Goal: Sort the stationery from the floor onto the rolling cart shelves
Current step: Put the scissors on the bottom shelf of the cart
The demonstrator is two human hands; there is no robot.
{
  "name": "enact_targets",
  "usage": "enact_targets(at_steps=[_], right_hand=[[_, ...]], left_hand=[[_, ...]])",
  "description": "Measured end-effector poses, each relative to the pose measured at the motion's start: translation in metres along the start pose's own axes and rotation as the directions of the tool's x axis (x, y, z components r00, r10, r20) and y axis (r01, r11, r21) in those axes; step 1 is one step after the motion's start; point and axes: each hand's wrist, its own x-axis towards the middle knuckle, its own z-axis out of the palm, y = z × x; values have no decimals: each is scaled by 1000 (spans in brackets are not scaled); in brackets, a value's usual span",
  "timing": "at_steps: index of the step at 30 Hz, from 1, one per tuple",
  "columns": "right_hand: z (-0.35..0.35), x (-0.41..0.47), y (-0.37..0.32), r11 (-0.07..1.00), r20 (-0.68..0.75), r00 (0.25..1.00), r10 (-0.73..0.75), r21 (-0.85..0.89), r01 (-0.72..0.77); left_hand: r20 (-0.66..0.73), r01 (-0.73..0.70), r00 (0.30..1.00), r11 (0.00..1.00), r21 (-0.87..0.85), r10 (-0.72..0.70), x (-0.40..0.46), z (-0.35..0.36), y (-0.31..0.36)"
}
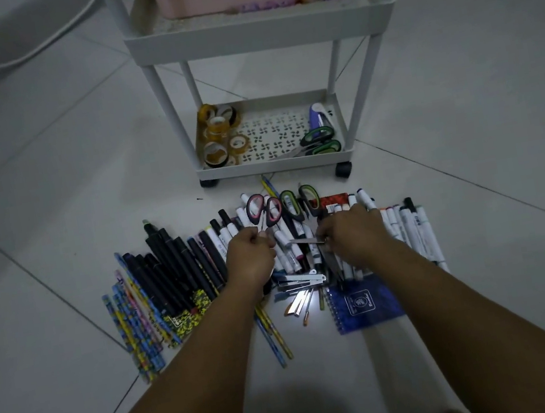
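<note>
Pile of markers [290, 239], pencils and scissors on floor before cart [275, 164]. Left hand [252, 256], grip closed on pink scissors [264, 211] at the blades. Right hand [349, 229] pinches a thin metal strip [307, 242], likely a blade. Both light, stiff, sharp-edged: hold flat sides or handles.

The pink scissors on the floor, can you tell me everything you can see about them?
The pink scissors have two black loop handles lined in pink, which look like plastic, pointing toward the cart. They lie on top of the markers in the floor pile, left of a green-handled pair. Their blades run toward the person and are mostly hidden under the left hand, whose curled fingers seem to grip them just below the handles.
</note>
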Motion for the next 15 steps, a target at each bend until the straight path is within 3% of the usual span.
enact_targets(at_steps=[7,12,15], right_hand=[[-7,4,16,993,80,996,50,105,-58],[-21,16,13,997,-189,981,36,74,-22],[-28,34,6,995,-403,915,-5,89,44]], left_hand=[[-20,48,999,996,-76,-50,4,-4,5],[-40,43,998,993,-106,-48,7,-6,14],[-39,-22,999,998,-59,20,12,-8,26]])
